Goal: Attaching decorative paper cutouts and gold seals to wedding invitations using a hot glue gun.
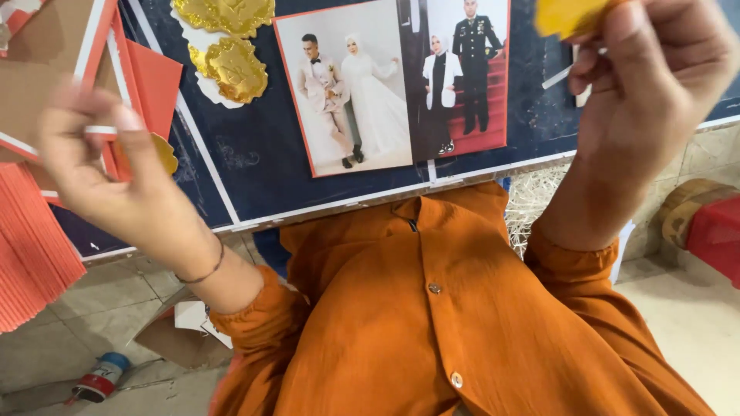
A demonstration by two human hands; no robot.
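My left hand point(100, 173) is raised at the left, thumb and fingers pinched on a small white strip point(99, 129), in front of orange-red paper panels point(153, 83). At the top right, my right hand point(651, 85) grips a gold-yellow cut-out piece point(566, 15); a thin white sliver point(556, 77) shows beside its fingers. Between the hands lies a dark navy board point(254, 158) with a white border. It carries two printed photos point(393, 85) of people in formal dress and gold embossed ornaments point(233, 68). My orange shirt fills the lower middle.
A pleated orange-red paper fan point(31, 258) hangs at the left edge. On the tiled floor lie a small can with a blue cap point(100, 377) and cardboard scraps point(173, 339). Pale shredded filler point(532, 200), round wooden discs point(686, 208) and a red box point(717, 231) sit at the right.
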